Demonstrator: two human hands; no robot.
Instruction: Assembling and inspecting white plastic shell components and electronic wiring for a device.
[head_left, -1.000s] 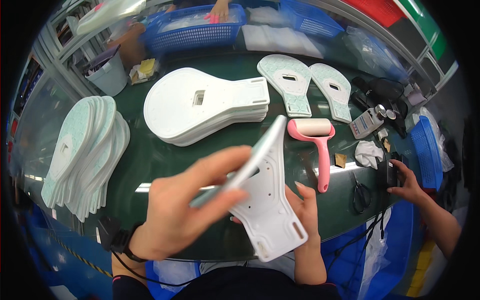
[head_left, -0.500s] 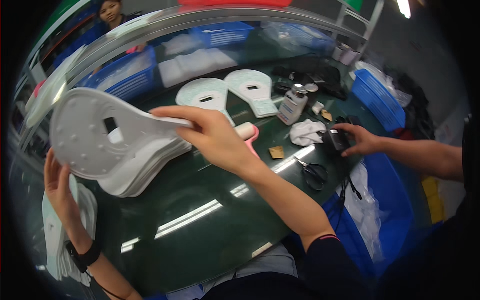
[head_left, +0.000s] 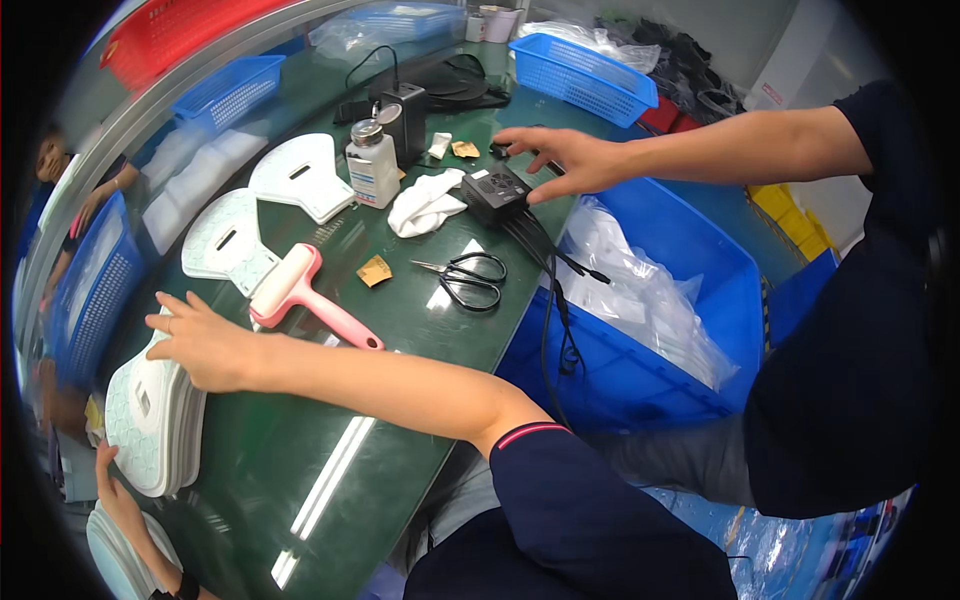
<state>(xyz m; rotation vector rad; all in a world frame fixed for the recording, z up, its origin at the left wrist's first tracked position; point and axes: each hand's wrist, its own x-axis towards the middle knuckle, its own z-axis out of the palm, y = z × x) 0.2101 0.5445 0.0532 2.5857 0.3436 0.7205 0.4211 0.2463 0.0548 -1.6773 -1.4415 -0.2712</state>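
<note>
A stack of white paddle-shaped panels (head_left: 140, 430), the top one with a pale green pattern and a small slot, lies at the left of the green table. Over its far end is my right hand (head_left: 205, 345), fingers spread, holding nothing. My left hand (head_left: 122, 505) touches the stack's near left edge with its fingers stretched out. Just beyond my right forearm rests a pink-handled lint roller (head_left: 300, 290). Two single panels, one with its slot toward me (head_left: 215, 225) and one farther right (head_left: 295, 172), lie behind it. Another stack (head_left: 112, 548) sits by my left wrist.
A co-worker's hand (head_left: 575, 160) reaches in from the right over a black box with cables (head_left: 497, 195). Scissors (head_left: 468, 282), a white cloth (head_left: 425, 205) and a metal-capped bottle (head_left: 372, 172) are on the table. A large blue bin (head_left: 690, 260) with plastic-wrapped pieces stands at right.
The view has swung right. The panel that both hands held tilted up is now down on the stack, patterned side up. The co-worker's fingers have spread away from the black box.
</note>
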